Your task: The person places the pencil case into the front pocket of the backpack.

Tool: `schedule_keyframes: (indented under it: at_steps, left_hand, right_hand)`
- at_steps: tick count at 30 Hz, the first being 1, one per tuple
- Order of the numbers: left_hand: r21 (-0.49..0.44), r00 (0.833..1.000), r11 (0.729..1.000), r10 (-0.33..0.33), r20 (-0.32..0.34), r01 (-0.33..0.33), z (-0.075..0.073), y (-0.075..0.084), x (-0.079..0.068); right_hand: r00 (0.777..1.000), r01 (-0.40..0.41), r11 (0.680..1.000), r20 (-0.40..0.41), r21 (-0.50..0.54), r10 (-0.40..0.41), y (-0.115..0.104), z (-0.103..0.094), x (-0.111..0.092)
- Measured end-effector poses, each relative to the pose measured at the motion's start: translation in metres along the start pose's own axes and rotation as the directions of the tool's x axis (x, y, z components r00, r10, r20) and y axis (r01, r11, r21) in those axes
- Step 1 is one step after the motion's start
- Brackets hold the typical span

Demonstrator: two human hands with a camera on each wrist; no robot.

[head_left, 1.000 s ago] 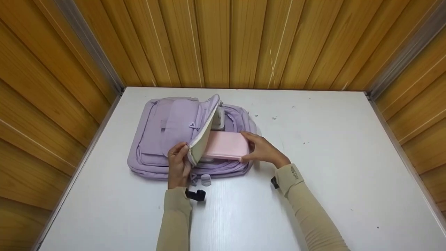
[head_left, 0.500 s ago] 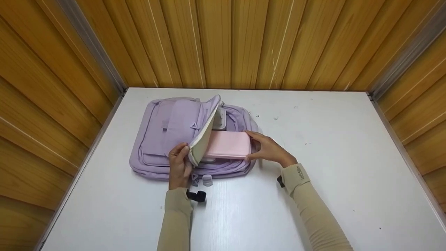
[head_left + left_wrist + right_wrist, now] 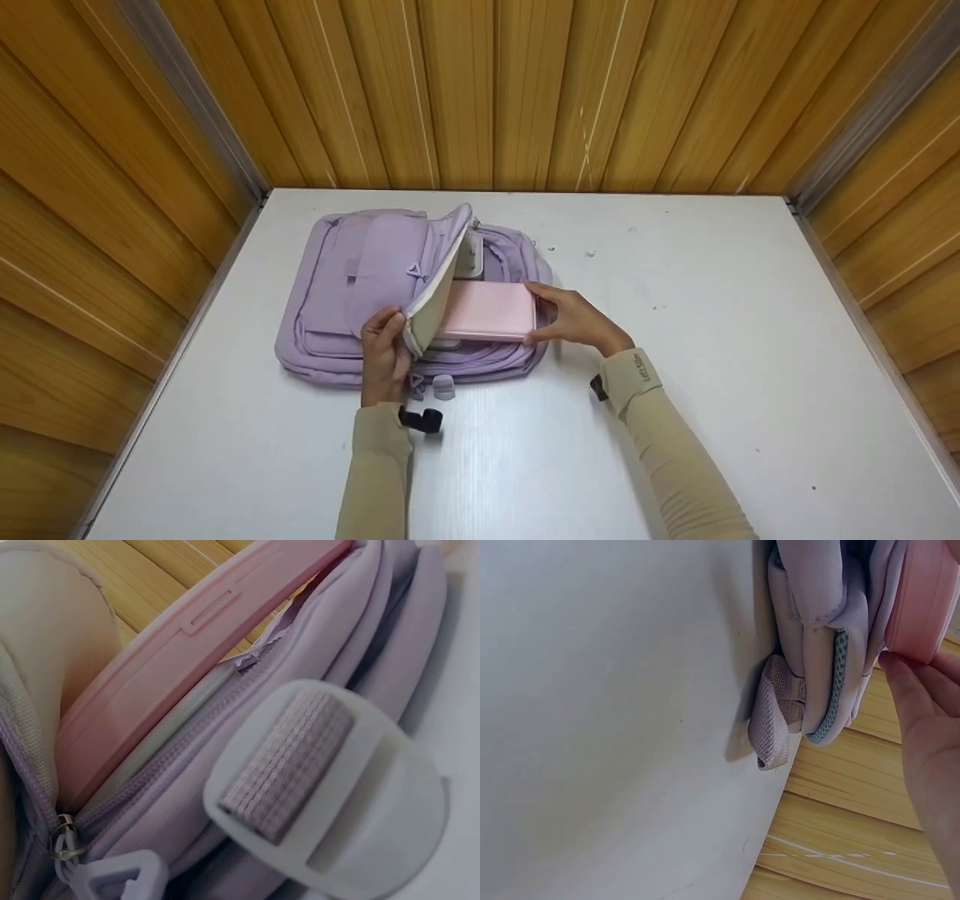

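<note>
A lilac backpack (image 3: pixel 330 285) lies flat on the white table, its front compartment unzipped. My left hand (image 3: pixel 384 352) pinches the edge of the raised flap (image 3: pixel 435 315), whose cream lining shows. Half under that flap sits a flat pink case (image 3: pixel 491 309), with a moulded latch on its side in the left wrist view. My right hand (image 3: pixel 576 321) holds the case's right end, fingers at the far corner and thumb at the near one. Behind the case, a whitish box (image 3: pixel 471 255) shows inside the compartment. The flap hides the case's left end.
A pale strap buckle (image 3: pixel 443 386) and a zipper pull (image 3: pixel 127 874) hang at the bag's near side. In the right wrist view, a webbing loop (image 3: pixel 771 720) sticks out from the bag. Wood-patterned walls (image 3: pixel 525 97) enclose the table (image 3: pixel 720 315) at the back and sides.
My right hand has shifted slightly to the right along the pink case's end. The case, the flap and my left hand stay nearly in place.
</note>
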State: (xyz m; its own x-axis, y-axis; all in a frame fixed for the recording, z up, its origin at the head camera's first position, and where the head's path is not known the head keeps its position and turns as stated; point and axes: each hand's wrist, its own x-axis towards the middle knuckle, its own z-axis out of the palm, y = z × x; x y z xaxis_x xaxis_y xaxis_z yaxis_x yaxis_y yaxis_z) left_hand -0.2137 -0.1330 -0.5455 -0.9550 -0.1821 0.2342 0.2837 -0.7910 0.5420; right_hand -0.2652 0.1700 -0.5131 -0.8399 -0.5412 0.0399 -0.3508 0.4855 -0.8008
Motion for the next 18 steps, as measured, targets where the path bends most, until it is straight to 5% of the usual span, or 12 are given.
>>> schedule_keyframes:
  at_steps: [18]
  left_hand:
    - [-0.002,0.999,1.000,0.020,0.040,-0.020,0.0004,0.0000,0.0013]
  right_hand:
    - [1.000,-0.011,0.994,0.005,-0.107,0.012,-0.0004,0.0010,0.0036]
